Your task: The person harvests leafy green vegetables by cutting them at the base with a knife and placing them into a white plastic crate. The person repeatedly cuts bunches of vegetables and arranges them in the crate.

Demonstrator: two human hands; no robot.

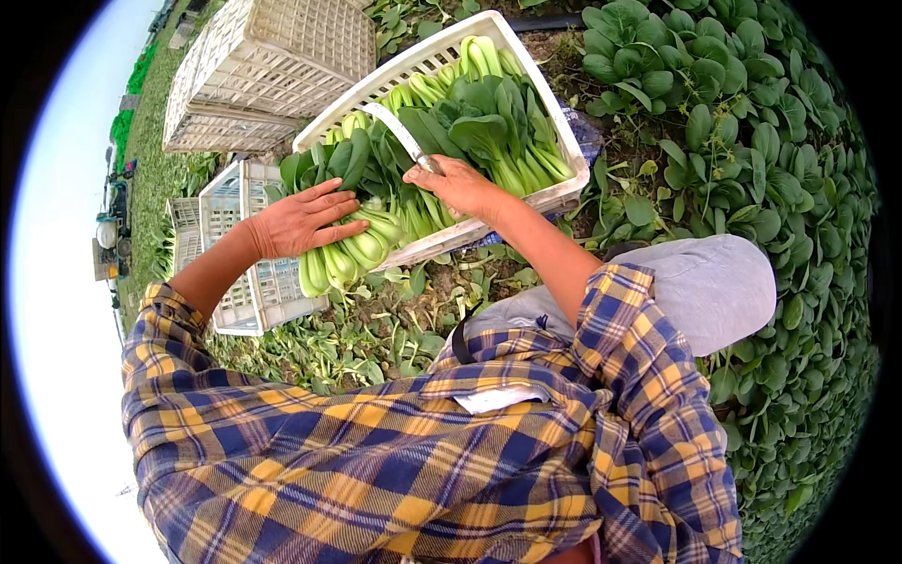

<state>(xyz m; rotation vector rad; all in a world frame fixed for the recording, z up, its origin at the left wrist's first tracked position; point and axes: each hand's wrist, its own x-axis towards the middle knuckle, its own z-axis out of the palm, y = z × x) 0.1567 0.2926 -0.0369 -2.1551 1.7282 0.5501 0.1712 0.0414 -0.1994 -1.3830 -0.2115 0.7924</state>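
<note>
A white plastic crate (572,156) holds rows of green bok choy (486,127), some with pale stems up and others with leaves up. My left hand (303,220) lies with fingers spread over a bunch of bok choy (359,247) at the crate's near left corner; the stems point towards me. Whether the thumb grips the bunch from below is hidden. My right hand (451,185) is closed on the handle of a curved-blade knife (398,134) above the middle of the crate. Its pale blade points up and to the left over the leaves.
Stacked white plastic crates (282,60) stand at the upper left. Another slatted crate (257,296) sits on the ground below them. Growing bok choy (789,183) fills the right side. Cut leaves (394,331) litter the soil before me. A vehicle (116,225) is far left.
</note>
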